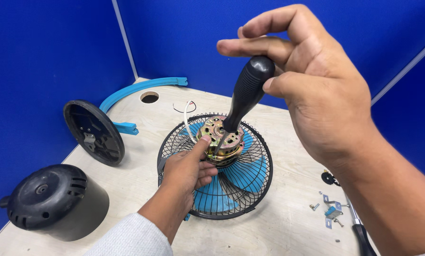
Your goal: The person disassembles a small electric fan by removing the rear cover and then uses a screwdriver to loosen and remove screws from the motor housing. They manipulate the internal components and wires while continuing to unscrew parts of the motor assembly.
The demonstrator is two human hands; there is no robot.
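At the centre of the frame the left hand (186, 168) was closed around the side of a brass-coloured fan motor (220, 141), thumb pressed against its upper rim. The motor sat on a black wire fan guard (250, 187) with blue blades (222, 192) showing beneath the mesh, the whole lying flat on a pale wooden table (278, 227). In the upper right the right hand (312, 80) pinched the black handle of a screwdriver (246, 92) between thumb and fingers, the shaft slanting down so its tip met the top of the motor. White, red and black wires (187, 114) trailed from the motor toward the back of the table. At lower left stood a black motor housing (53, 201); above it a round black plate (94, 132) leaned beside a curved blue plastic piece (136, 90). Small screws and metal brackets (330, 208) lay at lower right, near a second tool's black handle (364, 237).
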